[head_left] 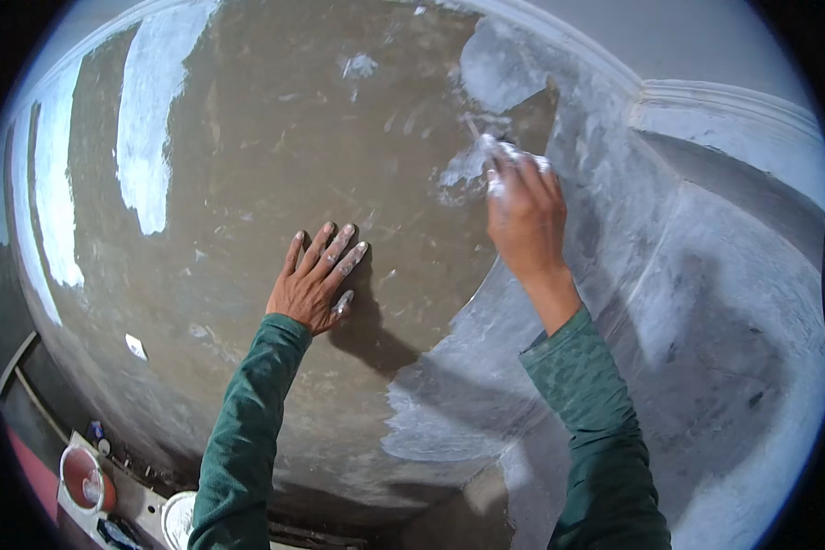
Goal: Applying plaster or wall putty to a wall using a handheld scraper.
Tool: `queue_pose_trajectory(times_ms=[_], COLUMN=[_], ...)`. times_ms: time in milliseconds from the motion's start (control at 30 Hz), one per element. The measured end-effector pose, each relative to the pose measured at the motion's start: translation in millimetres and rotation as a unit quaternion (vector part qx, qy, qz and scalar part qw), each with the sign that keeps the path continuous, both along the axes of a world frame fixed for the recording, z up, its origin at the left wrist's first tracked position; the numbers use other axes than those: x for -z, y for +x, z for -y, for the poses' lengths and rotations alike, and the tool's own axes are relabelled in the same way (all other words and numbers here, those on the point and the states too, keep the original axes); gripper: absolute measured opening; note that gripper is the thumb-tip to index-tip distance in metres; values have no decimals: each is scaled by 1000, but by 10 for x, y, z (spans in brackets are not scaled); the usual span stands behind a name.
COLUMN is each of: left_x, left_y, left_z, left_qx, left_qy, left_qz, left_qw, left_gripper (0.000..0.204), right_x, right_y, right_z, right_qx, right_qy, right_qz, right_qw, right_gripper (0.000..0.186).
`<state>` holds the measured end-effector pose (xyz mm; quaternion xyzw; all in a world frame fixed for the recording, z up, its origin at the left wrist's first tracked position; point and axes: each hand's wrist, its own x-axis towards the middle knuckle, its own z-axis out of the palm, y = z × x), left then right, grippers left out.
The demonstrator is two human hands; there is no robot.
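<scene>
White paste (pixel 465 167) marked the brown wall (pixel 257 137), upper right of centre. Your right hand (pixel 527 203) was closed around a thin tool (pixel 473 127) there, mostly hidden by your smeared fingers. Probably light, stiff, slippery where pasted; best gripped at its rear end. Your left hand (pixel 312 282), centre-left, was empty, spread wide against the wall.
</scene>
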<state>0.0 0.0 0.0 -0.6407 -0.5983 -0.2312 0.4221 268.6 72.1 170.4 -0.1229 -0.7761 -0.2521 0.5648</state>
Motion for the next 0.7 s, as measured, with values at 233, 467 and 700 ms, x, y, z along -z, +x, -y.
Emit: queue_pose_trajectory(times_ms=[233,467,700], left_x=[226,323,460], left_y=[170,120,-515], left_z=[89,453,1606], left_qx=[-5,14,-122], left_qy=[-10,-27,-10], left_qz=[64,92,196], left_qw=[998,995,973], left_gripper=[83,82,71], right_x=[1053,1664,1263], right_y=[-43,310,171], right_z=[-297,-47,-5], right_qx=[238,146,168], right_qy=[184,50,130], right_qz=[226,324,196], right_qw=[927,933,957], right_gripper=[38,34,54])
